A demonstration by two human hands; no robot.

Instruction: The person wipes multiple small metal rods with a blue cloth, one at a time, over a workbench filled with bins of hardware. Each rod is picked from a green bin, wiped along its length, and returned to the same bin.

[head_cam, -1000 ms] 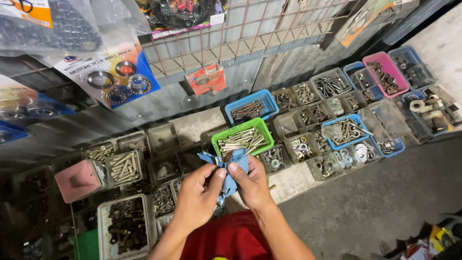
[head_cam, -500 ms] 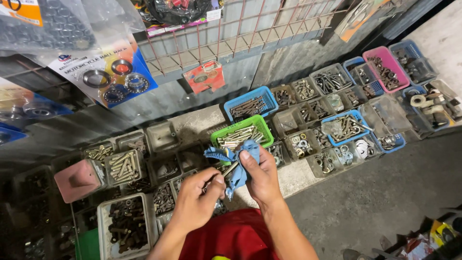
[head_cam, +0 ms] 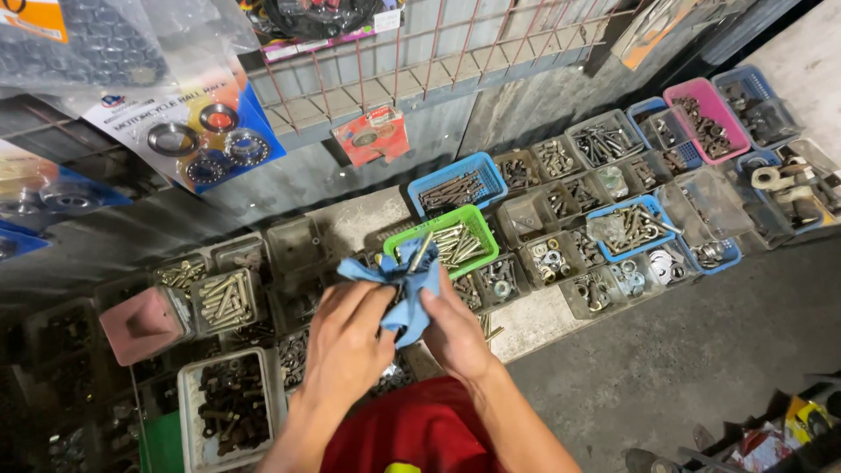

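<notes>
Both my hands are wrapped around a crumpled blue cloth (head_cam: 405,289) just above my red shirt. My left hand (head_cam: 346,346) grips the cloth from the left, and my right hand (head_cam: 455,333) grips it from the right. A metal bolt (head_cam: 420,252) sticks up out of the top of the cloth, held inside it. Right behind the cloth sits a green basket (head_cam: 477,219) full of bolts, with a blue basket (head_cam: 455,180) of bolts beyond it.
Many small trays of bolts, nuts and washers cover the ground, among them a pink tray (head_cam: 140,326), a white bin (head_cam: 229,412) and a pink basket (head_cam: 710,118). A wire rack (head_cam: 420,61) with packaged bearings (head_cam: 197,144) hangs behind. Bare concrete (head_cam: 683,359) lies to the right.
My hands have drawn closer together around the cloth, bunching it up. The bolt now points up out of the cloth's top.
</notes>
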